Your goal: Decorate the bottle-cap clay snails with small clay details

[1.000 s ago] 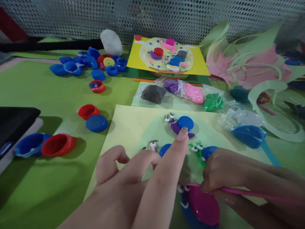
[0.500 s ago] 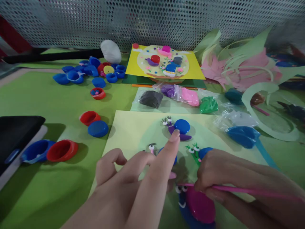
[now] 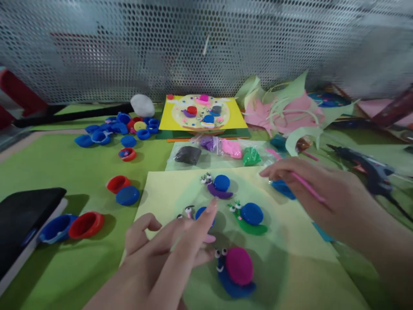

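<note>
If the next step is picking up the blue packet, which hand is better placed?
Probably the right hand: it's right by the blue packet, though its grip already holds a pink tool. The left hand is farther off, over the pink snail.

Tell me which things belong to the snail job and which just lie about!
In the job, it seems:
pink stick in the right hand
green snail
purple snail
blue snail with pink shell
pale yellow sheet under them

Probably just lying about:
glue gun
black flat device
pink cut paper
</note>
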Demonstrator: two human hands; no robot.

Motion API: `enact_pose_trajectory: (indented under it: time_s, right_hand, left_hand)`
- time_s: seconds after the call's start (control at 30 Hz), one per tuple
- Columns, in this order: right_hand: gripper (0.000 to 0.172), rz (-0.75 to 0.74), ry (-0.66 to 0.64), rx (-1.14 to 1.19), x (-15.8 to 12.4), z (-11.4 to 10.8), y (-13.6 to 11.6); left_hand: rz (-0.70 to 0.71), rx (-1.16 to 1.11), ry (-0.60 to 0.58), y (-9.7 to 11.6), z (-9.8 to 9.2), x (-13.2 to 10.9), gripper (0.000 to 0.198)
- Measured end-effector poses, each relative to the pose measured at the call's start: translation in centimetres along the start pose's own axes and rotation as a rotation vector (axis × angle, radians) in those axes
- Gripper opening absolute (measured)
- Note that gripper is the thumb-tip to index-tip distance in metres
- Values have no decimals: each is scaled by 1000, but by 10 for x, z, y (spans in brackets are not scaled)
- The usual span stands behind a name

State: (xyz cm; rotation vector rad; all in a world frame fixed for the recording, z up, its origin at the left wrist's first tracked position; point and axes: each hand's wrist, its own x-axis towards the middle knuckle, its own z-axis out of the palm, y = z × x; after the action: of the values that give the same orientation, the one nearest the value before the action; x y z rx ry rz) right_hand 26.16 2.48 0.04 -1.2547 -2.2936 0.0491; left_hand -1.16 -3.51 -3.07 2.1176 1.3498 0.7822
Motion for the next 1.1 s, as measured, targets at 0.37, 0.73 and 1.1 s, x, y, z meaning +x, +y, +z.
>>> enact_pose_trajectory:
  time_s: [0.37, 0.73, 1.1]
  right_hand:
    - [31, 240, -246, -249, 2, 4, 22]
    - [25, -189, -53, 22, -6, 18, -37]
    - [14, -482, 136, 81, -12, 24, -49]
  left_hand:
    - [210, 293, -65, 1, -12, 15, 65]
    - [151, 194, 246, 15, 4, 14, 46]
    - [-48, -99, 191, 12, 5, 17, 81]
